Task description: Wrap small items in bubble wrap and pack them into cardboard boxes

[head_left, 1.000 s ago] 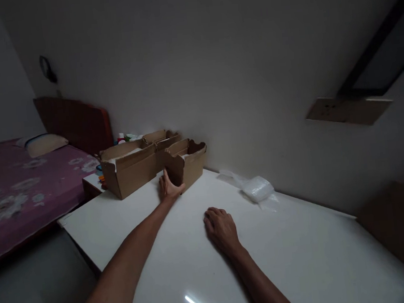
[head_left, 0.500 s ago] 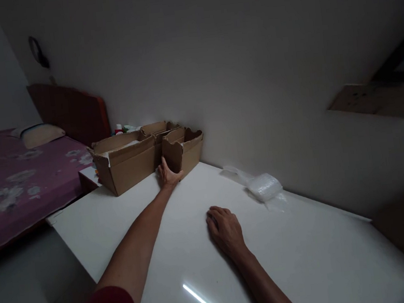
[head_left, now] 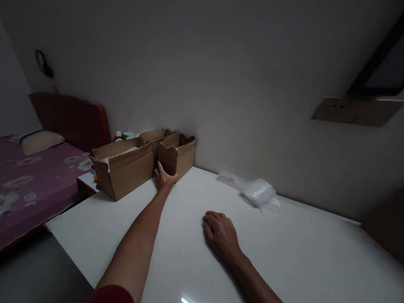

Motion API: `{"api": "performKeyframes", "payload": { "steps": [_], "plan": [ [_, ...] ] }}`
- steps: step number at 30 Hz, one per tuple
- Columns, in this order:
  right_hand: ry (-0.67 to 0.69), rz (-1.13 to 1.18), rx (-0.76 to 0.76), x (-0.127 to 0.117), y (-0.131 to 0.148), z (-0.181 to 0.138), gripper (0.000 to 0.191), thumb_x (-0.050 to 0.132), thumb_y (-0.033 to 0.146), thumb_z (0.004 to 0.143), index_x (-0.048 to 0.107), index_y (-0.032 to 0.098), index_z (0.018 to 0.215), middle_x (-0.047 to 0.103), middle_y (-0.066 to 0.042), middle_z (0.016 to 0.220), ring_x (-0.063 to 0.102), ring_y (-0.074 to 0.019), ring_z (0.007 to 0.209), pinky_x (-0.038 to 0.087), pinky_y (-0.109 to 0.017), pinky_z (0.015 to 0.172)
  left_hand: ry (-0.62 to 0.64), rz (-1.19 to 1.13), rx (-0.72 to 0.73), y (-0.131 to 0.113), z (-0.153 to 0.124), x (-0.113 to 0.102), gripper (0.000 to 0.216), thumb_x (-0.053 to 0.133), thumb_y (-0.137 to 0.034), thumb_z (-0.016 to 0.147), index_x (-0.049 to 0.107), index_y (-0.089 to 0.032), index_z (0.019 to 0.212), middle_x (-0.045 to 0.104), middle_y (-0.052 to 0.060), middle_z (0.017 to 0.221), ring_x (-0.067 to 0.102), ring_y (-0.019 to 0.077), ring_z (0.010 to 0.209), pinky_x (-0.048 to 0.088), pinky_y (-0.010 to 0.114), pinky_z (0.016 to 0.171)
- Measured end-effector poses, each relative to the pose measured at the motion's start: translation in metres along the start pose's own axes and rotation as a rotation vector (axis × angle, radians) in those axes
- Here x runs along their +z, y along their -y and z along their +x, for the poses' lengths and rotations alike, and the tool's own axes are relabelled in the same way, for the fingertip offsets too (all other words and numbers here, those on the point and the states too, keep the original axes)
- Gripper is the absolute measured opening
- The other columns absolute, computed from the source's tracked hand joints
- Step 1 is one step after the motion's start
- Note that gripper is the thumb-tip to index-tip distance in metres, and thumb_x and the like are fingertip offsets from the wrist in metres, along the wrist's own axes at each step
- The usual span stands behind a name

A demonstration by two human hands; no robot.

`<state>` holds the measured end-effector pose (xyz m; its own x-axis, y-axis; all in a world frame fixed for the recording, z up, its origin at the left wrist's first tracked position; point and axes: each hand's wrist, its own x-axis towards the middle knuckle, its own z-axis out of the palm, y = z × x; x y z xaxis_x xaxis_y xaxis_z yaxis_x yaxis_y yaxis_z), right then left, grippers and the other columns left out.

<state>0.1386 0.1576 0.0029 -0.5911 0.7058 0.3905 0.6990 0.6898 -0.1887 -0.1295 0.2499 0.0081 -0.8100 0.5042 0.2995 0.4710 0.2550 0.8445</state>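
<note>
My left hand (head_left: 164,176) reaches to the far end of the white table and spans the near end of a small open-topped cardboard box (head_left: 187,160). Its fingers lie along the box's left side and the thumb is by the lower right corner. Close on the left stands a longer cardboard box (head_left: 133,173) with white material inside. Another cardboard box (head_left: 152,135) is partly hidden behind them. My right hand (head_left: 221,232) rests palm down on the tabletop, fingers loosely bent, and I see nothing held in it.
A bunched roll of bubble wrap (head_left: 259,192) lies against the wall at the table's (head_left: 301,252) rear edge. Left of the table are a bed (head_left: 27,186) and a low cabinet (head_left: 87,184). A dark-framed screen (head_left: 392,61) and a wall socket plate (head_left: 360,111) are at right.
The whole view has shifted slightly. My left hand stays at the small box and my right hand stays on the table; neither has clearly moved.
</note>
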Motion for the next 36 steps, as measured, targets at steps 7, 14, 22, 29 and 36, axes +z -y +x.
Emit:
{"api": "performKeyframes", "payload": {
  "steps": [7, 14, 22, 29, 36],
  "plan": [
    [0.002, 0.008, 0.006, 0.001, 0.000, -0.001, 0.020, 0.053, 0.020, 0.092, 0.071, 0.020, 0.100, 0.070, -0.008, 0.118, 0.060, -0.0236, 0.105, 0.037, -0.032, 0.086, 0.024, -0.007, -0.007, 0.005, 0.009, 0.002, 0.109, 0.076, -0.038, 0.069, 0.011, -0.023, 0.155, 0.038, 0.018, 0.147, 0.041, 0.0319, 0.139, 0.036, 0.040, 0.111],
    [0.000, 0.010, 0.009, 0.000, 0.000, -0.002, 0.021, 0.051, 0.019, 0.093, 0.071, 0.020, 0.100, 0.071, -0.007, 0.116, 0.060, -0.0229, 0.105, 0.038, -0.031, 0.087, 0.052, -0.005, -0.018, 0.004, 0.009, -0.002, 0.112, 0.078, -0.040, 0.067, 0.011, -0.020, 0.155, 0.038, 0.021, 0.148, 0.039, 0.0337, 0.140, 0.034, 0.042, 0.113],
    [0.012, 0.008, -0.005, 0.000, 0.000, 0.002, 0.021, 0.051, 0.016, 0.091, 0.071, 0.017, 0.099, 0.071, -0.008, 0.114, 0.059, -0.0228, 0.104, 0.037, -0.032, 0.086, 0.062, 0.081, 0.004, 0.010, -0.014, -0.021, 0.105, 0.072, -0.041, 0.075, 0.011, -0.009, 0.154, 0.036, 0.026, 0.151, 0.036, 0.0340, 0.143, 0.035, 0.040, 0.113],
    [0.068, -0.070, 0.001, -0.007, 0.017, -0.007, 0.018, 0.051, 0.018, 0.090, 0.069, 0.015, 0.089, 0.072, -0.009, 0.101, 0.060, -0.0218, 0.094, 0.037, -0.032, 0.078, 0.219, 0.190, 0.137, 0.016, -0.077, -0.062, 0.088, 0.059, -0.032, 0.080, 0.019, 0.002, 0.151, 0.041, 0.030, 0.147, 0.041, 0.0399, 0.138, 0.036, 0.049, 0.112],
    [0.083, -0.075, -0.118, -0.036, 0.020, -0.068, 0.013, 0.056, 0.027, 0.089, 0.067, 0.020, 0.086, 0.071, -0.003, 0.101, 0.059, -0.0183, 0.089, 0.037, -0.031, 0.077, 0.508, 0.392, 0.436, 0.022, -0.134, -0.083, 0.071, 0.045, -0.041, 0.083, 0.046, 0.001, 0.139, 0.058, 0.026, 0.135, 0.052, 0.0411, 0.128, 0.039, 0.053, 0.108]
  ]
}}
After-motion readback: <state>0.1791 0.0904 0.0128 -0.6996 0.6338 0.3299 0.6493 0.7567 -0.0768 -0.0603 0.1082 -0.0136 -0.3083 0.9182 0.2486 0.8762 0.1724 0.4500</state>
